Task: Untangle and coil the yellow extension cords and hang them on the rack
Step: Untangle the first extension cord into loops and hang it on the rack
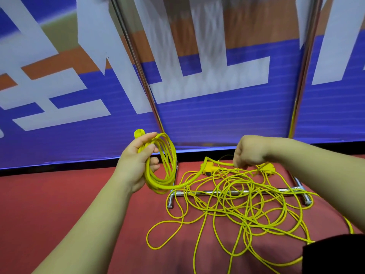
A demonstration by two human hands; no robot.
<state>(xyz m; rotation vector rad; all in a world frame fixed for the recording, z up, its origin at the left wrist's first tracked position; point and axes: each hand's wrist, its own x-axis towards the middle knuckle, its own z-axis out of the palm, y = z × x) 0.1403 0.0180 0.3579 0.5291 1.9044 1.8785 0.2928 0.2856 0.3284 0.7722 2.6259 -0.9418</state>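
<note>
Left hand (136,165): fingers curl round a wound coil (164,171) of yellow cord, held up just left of the rack (147,86)'s left upright; a yellow plug (139,133) sticks up above the thumb.
Right hand (248,151): fingers pinch a single strand running from the coil, above the rack's base bar.
Tangle (246,206): loose yellow loops on the red floor (59,194), draped over the rack's base bar and spreading in front of it.
Socket block (207,169): yellow, behind the base bar.

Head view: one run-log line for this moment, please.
left hand: holds coil | right hand: pinches cord strand leading to coil | tangle: on floor across rack base | stage: partly coiled
</note>
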